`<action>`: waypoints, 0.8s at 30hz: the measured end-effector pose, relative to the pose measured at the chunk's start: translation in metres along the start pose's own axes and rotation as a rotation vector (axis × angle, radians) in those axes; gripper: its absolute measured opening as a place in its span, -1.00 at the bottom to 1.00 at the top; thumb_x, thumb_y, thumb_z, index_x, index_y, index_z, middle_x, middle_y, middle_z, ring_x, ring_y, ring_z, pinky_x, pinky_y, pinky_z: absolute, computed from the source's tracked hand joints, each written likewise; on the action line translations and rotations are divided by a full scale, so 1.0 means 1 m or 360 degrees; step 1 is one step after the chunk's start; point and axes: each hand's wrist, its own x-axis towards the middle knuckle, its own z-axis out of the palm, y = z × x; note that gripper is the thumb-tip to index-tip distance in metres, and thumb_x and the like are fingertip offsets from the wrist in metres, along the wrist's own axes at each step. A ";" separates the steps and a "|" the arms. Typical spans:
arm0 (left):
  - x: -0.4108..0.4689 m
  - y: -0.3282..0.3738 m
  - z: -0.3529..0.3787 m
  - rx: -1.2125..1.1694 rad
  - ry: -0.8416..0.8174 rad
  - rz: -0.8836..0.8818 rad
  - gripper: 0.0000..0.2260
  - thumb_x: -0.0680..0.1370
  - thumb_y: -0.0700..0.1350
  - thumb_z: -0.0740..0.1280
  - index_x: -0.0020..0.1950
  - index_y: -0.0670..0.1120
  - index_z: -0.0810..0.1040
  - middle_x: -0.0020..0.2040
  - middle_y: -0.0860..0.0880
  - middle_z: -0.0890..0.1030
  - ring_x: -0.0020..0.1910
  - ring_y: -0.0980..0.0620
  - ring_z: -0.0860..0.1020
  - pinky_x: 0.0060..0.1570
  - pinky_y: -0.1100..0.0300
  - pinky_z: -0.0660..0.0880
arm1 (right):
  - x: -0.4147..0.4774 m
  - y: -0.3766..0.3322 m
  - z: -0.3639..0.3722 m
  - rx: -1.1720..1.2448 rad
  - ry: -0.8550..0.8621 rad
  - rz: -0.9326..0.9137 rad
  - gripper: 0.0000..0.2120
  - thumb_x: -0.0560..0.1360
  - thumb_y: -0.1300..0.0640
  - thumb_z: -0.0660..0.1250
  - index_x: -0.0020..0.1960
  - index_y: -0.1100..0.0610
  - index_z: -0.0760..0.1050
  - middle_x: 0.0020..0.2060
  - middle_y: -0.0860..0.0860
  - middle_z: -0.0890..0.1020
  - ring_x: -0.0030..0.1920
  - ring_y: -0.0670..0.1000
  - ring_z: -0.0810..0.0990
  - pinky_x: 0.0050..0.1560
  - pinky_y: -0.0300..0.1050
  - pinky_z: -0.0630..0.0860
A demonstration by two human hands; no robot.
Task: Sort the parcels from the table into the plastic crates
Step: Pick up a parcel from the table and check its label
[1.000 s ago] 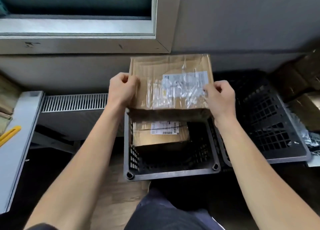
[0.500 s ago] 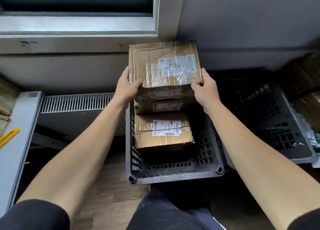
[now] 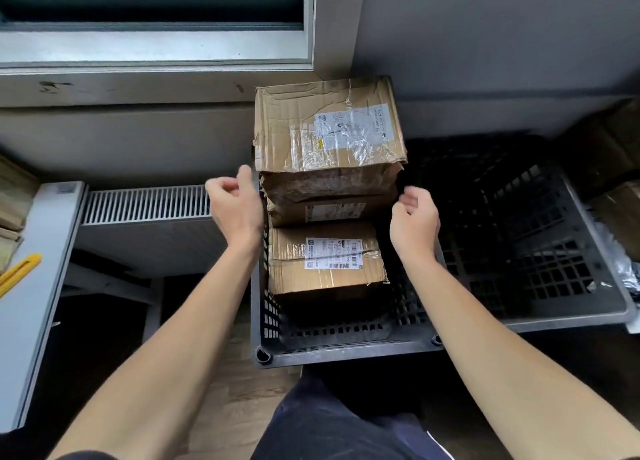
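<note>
A large crumpled cardboard parcel (image 3: 329, 130) with a taped white label sits at the far end of the dark plastic crate (image 3: 346, 350), on top of another parcel (image 3: 332, 212). A smaller labelled parcel (image 3: 325, 262) lies in front of them inside the same crate. My left hand (image 3: 235, 206) hovers just left of the stack, fingers loosely curled, holding nothing. My right hand (image 3: 414, 220) hovers just right of it, also loosely curled and holding nothing. Neither hand touches the top parcel.
A second dark crate (image 3: 568, 307) stands to the right. More cardboard boxes (image 3: 616, 210) and a plastic-wrapped item sit at the far right. A grey table edge (image 3: 38, 286) with a yellow tool (image 3: 19, 272) is on the left, a radiator (image 3: 145, 205) behind it.
The large parcel came down onto the stack in the crate. Both hands let go of it and drew back slightly to either side.
</note>
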 end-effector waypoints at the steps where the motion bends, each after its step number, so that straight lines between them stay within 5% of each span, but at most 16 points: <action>1: -0.007 -0.005 -0.002 -0.0077 0.0071 -0.0056 -0.69 0.66 0.17 0.26 0.00 -0.07 0.43 -0.13 0.06 0.48 -0.15 0.10 0.46 -0.08 0.14 0.39 | -0.006 0.011 0.001 -0.0055 0.0001 0.0042 -0.68 0.63 0.23 0.25 0.37 0.10 0.52 0.17 -0.02 0.62 0.21 -0.02 0.59 0.21 -0.13 0.48; 4: -0.029 -0.029 -0.002 -0.0075 -0.0041 -0.0196 -0.71 0.66 0.10 0.22 -0.12 -0.08 0.44 -0.18 0.01 0.49 -0.16 0.02 0.45 -0.10 0.05 0.38 | -0.017 0.045 0.006 -0.0346 -0.0339 0.0212 -0.68 0.63 0.18 0.27 0.37 0.07 0.52 0.20 0.00 0.60 0.18 0.03 0.56 0.09 -0.13 0.40; 8: -0.064 -0.067 0.004 0.0231 -0.0643 -0.0266 -0.76 0.65 -0.02 0.31 -0.19 -0.07 0.50 -0.25 -0.01 0.54 -0.18 -0.01 0.50 -0.07 0.03 0.44 | -0.039 0.073 0.008 -0.0617 -0.0759 0.0317 -0.55 0.65 0.14 0.29 0.53 0.08 0.42 0.43 0.04 0.52 0.15 0.02 0.53 0.10 -0.15 0.37; 12: -0.100 -0.085 0.016 0.0402 -0.1050 -0.0238 -0.81 0.67 -0.06 0.32 -0.12 -0.08 0.54 -0.19 -0.02 0.61 -0.15 -0.01 0.57 0.03 0.01 0.53 | -0.048 0.080 -0.004 -0.0486 -0.0665 0.0303 -0.58 0.66 0.16 0.28 0.51 0.07 0.45 0.46 0.03 0.50 0.42 0.03 0.47 0.20 -0.16 0.35; 17: -0.135 -0.078 0.050 0.0553 -0.1299 -0.0176 -0.90 0.67 -0.02 0.32 0.00 -0.01 0.57 0.01 0.02 0.65 0.11 -0.01 0.62 0.11 0.13 0.49 | -0.042 0.076 -0.044 -0.0243 -0.0545 0.0222 -0.62 0.66 0.16 0.29 0.47 0.08 0.48 0.40 -0.04 0.54 0.39 -0.06 0.48 0.31 -0.15 0.39; 20: -0.163 -0.060 0.085 0.0584 -0.1389 -0.0035 -0.90 0.67 0.03 0.32 0.04 0.04 0.60 0.04 0.06 0.66 0.11 0.06 0.62 0.21 0.07 0.54 | -0.033 0.069 -0.086 -0.0044 -0.0482 0.0187 -0.61 0.67 0.15 0.29 0.49 0.07 0.46 0.33 -0.11 0.52 0.29 -0.17 0.46 0.27 -0.22 0.38; 24: -0.226 -0.021 0.147 0.0586 -0.1531 0.0226 -0.82 0.68 0.04 0.30 0.17 -0.01 0.62 0.05 0.07 0.65 0.04 0.14 0.61 0.03 0.23 0.51 | -0.015 0.064 -0.166 0.0177 -0.0289 0.0057 -0.62 0.67 0.13 0.29 0.47 0.04 0.49 0.25 -0.18 0.54 0.29 -0.19 0.49 0.30 -0.23 0.39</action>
